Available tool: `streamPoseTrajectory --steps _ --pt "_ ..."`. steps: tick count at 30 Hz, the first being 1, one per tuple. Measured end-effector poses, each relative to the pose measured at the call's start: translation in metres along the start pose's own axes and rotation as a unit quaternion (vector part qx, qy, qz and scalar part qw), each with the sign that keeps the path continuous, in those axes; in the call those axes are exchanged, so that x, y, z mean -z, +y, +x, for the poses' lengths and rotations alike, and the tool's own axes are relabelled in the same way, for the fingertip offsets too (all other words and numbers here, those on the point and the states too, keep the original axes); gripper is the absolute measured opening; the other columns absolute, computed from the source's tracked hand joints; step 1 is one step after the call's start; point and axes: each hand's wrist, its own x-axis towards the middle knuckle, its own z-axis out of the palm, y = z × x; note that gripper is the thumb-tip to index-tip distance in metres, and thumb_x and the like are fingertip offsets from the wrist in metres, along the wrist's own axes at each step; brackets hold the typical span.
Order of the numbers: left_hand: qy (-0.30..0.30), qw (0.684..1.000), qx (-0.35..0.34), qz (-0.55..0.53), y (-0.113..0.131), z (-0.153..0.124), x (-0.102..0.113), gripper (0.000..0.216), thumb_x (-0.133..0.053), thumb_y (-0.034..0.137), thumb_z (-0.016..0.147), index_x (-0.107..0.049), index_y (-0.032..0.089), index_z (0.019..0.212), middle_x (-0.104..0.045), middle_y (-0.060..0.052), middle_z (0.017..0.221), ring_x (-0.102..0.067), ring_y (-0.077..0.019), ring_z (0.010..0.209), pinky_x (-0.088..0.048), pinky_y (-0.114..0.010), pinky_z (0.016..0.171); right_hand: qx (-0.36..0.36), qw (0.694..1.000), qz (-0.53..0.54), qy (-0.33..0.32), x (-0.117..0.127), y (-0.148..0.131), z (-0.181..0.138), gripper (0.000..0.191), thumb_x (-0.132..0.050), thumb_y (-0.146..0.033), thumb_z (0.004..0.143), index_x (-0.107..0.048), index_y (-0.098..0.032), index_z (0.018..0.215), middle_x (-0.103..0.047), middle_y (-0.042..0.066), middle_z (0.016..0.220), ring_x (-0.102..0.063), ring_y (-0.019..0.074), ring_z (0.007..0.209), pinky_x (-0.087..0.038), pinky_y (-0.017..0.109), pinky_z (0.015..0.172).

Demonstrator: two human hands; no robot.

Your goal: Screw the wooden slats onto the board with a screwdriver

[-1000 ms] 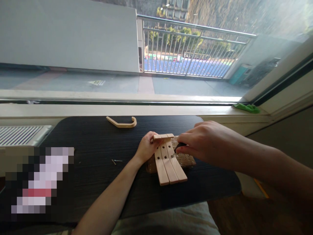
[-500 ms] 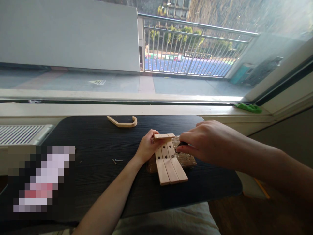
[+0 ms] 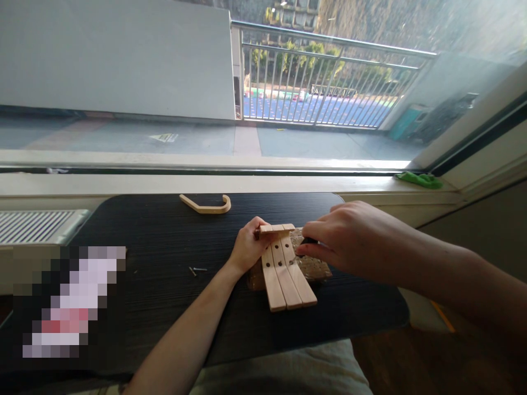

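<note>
A pale wooden slatted piece (image 3: 288, 285), made of three slats side by side with dark holes, lies tilted across a brown, plastic-wrapped block (image 3: 313, 267). My left hand (image 3: 249, 244) grips its upper left side, the fingers partly hidden behind the short raised end. My right hand (image 3: 329, 236) is closed round the dark handle of a screwdriver (image 3: 308, 241). The thin shaft points down-left at a hole in the right slat; its tip is too small to make out. Two small screws (image 3: 200, 269) lie on the table left of my left forearm.
A bent, hook-shaped wooden strip (image 3: 206, 208) lies near the far edge of the black table (image 3: 164, 236). A blurred-out flat item (image 3: 78, 302) is at the left. A green cloth (image 3: 420, 180) rests on the windowsill, and a radiator (image 3: 41, 227) stands left of the table.
Almost nothing differs. Both hands keep their holds, and the slatted piece stays in place with at most a tiny shift.
</note>
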Motion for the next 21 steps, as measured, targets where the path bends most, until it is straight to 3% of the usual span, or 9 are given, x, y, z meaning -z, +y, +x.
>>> streamPoseTrajectory --steps 13,21 --pt "-0.008 0.999 -0.028 0.039 0.0013 0.0012 0.0014 0.016 -0.065 0.030 0.079 -0.057 0.018 0.076 -0.057 0.003 0.069 -0.048 -0.0105 0.061 -0.038 -0.021 0.057 -0.006 1.000 -0.024 -0.006 -0.0042 0.0002 0.0015 0.040 -0.048 -0.040 0.098 -0.062 -0.019 0.067 -0.060 0.003 0.052 -0.050 0.0152 0.047 -0.020 0.032 0.050" --pt "0.001 0.997 -0.039 0.064 -0.0004 0.0005 0.0018 0.015 -0.065 0.029 0.081 -0.056 0.018 0.076 -0.057 0.003 0.068 -0.049 -0.0113 0.062 -0.039 -0.021 0.058 -0.025 0.998 -0.020 -0.049 0.0016 -0.0023 0.0060 0.038 -0.049 -0.040 0.098 -0.062 -0.019 0.069 -0.057 0.001 0.052 -0.048 0.0138 0.047 -0.020 0.032 0.050"
